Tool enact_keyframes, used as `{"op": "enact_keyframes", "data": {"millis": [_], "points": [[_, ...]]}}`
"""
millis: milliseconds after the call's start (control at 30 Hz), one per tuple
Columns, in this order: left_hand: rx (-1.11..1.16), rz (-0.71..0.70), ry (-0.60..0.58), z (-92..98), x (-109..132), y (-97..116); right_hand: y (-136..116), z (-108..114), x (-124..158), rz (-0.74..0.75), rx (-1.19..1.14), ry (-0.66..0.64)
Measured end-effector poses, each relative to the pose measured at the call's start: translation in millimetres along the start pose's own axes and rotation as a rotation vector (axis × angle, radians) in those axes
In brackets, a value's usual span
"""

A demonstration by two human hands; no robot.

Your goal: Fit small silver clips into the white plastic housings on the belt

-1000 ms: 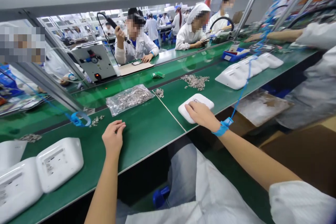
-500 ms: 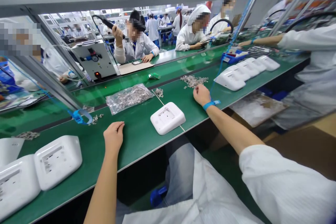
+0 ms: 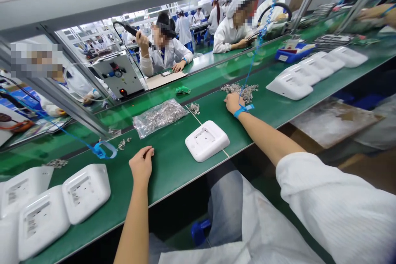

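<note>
My left hand (image 3: 141, 166) is over the green bench, thumb and fingers pinched together; a tiny bit shows at the fingertips, too small to make out. My right hand (image 3: 232, 103), with a blue wrist strap (image 3: 243, 110), is curled closed at the near left edge of a pile of small metal pieces (image 3: 250, 92); its fingertips are hidden. Between my hands lies a white plastic housing (image 3: 206, 140) with a recessed opening facing up. Beyond it are a clear bag of metal pieces (image 3: 161, 117) and a smaller heap of them (image 3: 194, 109).
White housings stand in a group at left (image 3: 86, 193) and in a row at right (image 3: 291, 84). A blue bin (image 3: 293, 53) sits behind the row. A loose blue strap (image 3: 105, 150) hangs at left. Co-workers sit across the bench, near a control box (image 3: 119, 76).
The view has swung left, so things sit further right in it. My right hand has shifted left along the pile's near edge. My left hand stays pinched at nearly the same place.
</note>
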State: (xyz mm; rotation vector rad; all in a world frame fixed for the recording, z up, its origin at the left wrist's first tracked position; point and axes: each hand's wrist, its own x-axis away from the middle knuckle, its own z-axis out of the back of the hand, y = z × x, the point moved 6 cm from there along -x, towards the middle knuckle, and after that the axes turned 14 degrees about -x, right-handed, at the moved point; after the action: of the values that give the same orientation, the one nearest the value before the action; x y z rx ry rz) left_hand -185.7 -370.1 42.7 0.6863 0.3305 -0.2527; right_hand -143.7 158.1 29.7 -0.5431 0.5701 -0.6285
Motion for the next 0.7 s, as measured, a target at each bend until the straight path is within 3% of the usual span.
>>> {"op": "enact_keyframes", "data": {"millis": [200, 333, 533, 700], "points": [[-0.065, -0.073, -0.021, -0.8, -1.4, 8.6, -12.4, 10.9, 9.9, 0.114, -0.040, 0.040], [-0.074, -0.069, -0.044, -3.0, -1.1, 7.4, -32.8, 15.0, 22.6, 0.223, -0.219, 0.062], [-0.061, -0.058, -0.081, -4.4, -0.1, 6.4, -78.1, 14.4, 50.0, 0.354, -0.359, -0.161], [-0.040, -0.050, -0.103, -5.4, 1.6, 7.0, -144.0, 24.5, 88.9, 0.729, -0.375, -0.450]]}}
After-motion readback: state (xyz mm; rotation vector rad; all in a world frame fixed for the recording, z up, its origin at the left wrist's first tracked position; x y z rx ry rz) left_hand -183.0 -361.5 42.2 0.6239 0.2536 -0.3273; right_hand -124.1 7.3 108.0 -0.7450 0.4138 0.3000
